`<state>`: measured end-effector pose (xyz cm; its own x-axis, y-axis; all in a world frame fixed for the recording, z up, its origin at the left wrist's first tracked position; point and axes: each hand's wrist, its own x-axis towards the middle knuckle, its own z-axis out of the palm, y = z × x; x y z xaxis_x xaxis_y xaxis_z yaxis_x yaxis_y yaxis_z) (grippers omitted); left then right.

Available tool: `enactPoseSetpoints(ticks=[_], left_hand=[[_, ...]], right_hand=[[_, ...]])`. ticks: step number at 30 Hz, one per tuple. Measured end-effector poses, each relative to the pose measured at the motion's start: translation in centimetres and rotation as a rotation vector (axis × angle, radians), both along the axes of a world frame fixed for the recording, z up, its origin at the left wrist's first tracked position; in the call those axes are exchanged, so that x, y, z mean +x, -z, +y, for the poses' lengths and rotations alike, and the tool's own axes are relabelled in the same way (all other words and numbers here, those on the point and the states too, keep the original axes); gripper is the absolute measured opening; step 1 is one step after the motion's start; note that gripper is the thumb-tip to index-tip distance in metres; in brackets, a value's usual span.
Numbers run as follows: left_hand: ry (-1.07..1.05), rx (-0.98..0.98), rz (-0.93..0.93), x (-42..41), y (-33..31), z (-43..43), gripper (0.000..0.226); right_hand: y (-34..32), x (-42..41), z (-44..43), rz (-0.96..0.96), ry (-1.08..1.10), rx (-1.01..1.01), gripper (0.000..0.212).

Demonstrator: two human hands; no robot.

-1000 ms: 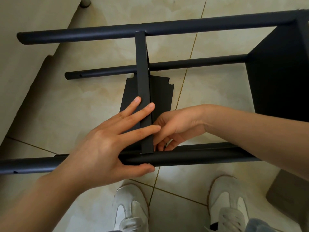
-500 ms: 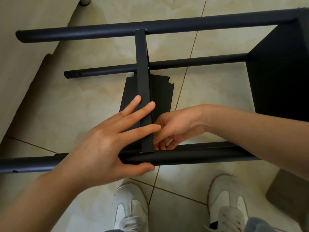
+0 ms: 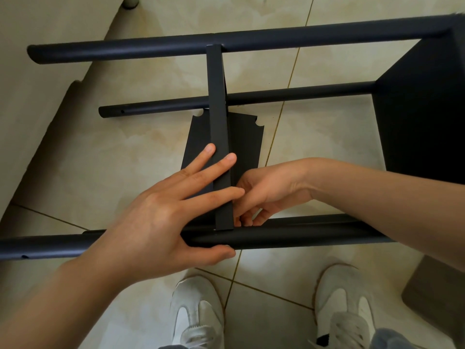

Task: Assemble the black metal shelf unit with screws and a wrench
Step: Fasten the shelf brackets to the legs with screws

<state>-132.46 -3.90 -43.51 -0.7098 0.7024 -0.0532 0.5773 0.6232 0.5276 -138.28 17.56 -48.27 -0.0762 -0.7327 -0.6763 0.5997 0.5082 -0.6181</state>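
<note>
Head view: left hand is pressing the crossbar flat-fingered — right hand is curling behind, hold hidden; slipping could misalign the joint.

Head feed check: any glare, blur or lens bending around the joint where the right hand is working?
Head view: sharp, evenly lit, only mild sheen on the floor tiles; the wide lens bows the near tube; the shelf panel is flat black, no detail; the right hand works in shade behind the flat strip, fingertips partly hidden.
</note>
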Motion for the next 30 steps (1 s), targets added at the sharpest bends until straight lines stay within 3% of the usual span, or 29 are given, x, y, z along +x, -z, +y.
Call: enactPoseSetpoints(ticks=[30], left_hand=[[0.004, -0.010, -0.001, 0.01, -0.14, -0.02, 0.069]], right_hand=[[-0.02, 0.35, -0.30, -0.041, 0.044, -0.017, 0.010]])
